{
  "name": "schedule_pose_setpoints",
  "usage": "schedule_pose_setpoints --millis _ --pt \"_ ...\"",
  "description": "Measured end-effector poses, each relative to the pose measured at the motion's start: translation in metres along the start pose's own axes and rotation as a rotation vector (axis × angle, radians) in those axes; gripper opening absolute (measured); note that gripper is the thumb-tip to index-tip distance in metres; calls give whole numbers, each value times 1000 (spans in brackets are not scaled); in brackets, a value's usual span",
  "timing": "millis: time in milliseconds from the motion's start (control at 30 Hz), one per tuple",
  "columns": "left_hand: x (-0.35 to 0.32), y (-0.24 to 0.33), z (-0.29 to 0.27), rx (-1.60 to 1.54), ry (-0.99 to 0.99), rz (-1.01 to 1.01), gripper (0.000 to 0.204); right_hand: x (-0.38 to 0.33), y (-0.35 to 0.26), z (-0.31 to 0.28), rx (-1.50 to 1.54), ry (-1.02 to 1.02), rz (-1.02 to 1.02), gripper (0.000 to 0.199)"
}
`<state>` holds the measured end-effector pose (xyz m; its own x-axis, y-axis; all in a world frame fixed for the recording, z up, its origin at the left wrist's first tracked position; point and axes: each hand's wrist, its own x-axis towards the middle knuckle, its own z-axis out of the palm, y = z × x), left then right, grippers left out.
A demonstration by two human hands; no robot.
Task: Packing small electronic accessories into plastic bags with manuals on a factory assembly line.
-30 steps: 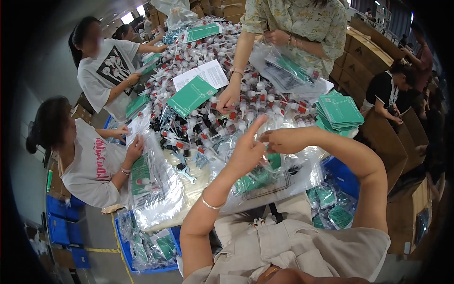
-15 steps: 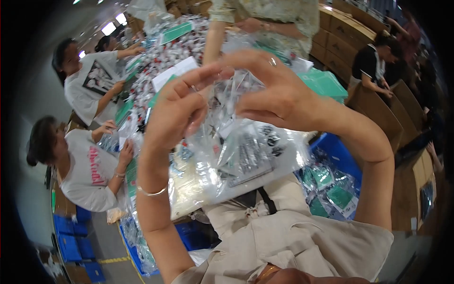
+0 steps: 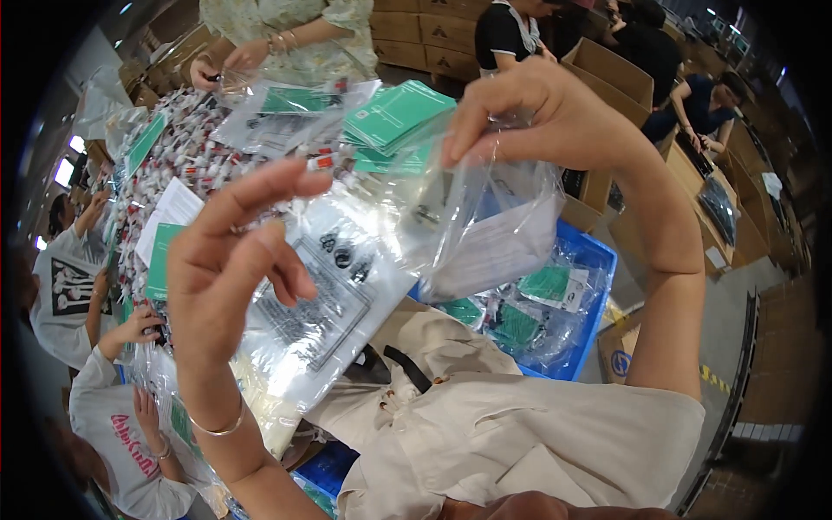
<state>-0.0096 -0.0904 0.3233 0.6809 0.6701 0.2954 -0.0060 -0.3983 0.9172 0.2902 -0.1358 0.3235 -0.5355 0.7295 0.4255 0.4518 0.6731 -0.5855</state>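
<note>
My right hand (image 3: 555, 121) is raised on the right, thumb and fingers pinched on the top of a clear plastic bag (image 3: 494, 238). The bag hangs down from it with what looks like white paper inside, over the near edge of the worktop and the blue bin (image 3: 600, 299). My left hand (image 3: 221, 273) is in the air on the left, fingers loosely curled and apart, holding nothing. Below and beside it lies a stack of flat clear bags with black print (image 3: 334, 295). Green cards (image 3: 394, 117) are stacked beyond the hanging bag.
The blue bin holds several filled bags with green cards. A heap of small white and red parts (image 3: 186, 160) covers the far left worktop. Co-workers stand opposite and along the left; others work among cardboard boxes (image 3: 611, 74) at the right.
My hands were close together above the worktop and are now apart. The right has carried the bag rightward toward the blue bin; the left is free. The view has swung to the right.
</note>
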Motion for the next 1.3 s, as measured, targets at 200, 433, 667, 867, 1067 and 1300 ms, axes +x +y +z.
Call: schedule_pose_setpoints --millis 200,433,667,867,1067,1300 --pt "-9 -77 7 -114 -77 -277 36 -78 72 21 138 -81 465 13" --pt "-28 -132 -1 -135 -60 -439 35 -162 127 55 246 -336 553 8" --pt "-71 -186 -1 -182 -96 -515 36 -411 203 151 53 -1195 1083 50" --pt "-98 -200 -15 93 89 -488 35 -227 169 159 -159 -625 613 43" --pt "-106 -211 -73 921 453 -177 36 35 130 174 136 -290 132 24" --pt "-70 -213 -204 1483 669 -143 49 305 199 279 64 60 -108 54"
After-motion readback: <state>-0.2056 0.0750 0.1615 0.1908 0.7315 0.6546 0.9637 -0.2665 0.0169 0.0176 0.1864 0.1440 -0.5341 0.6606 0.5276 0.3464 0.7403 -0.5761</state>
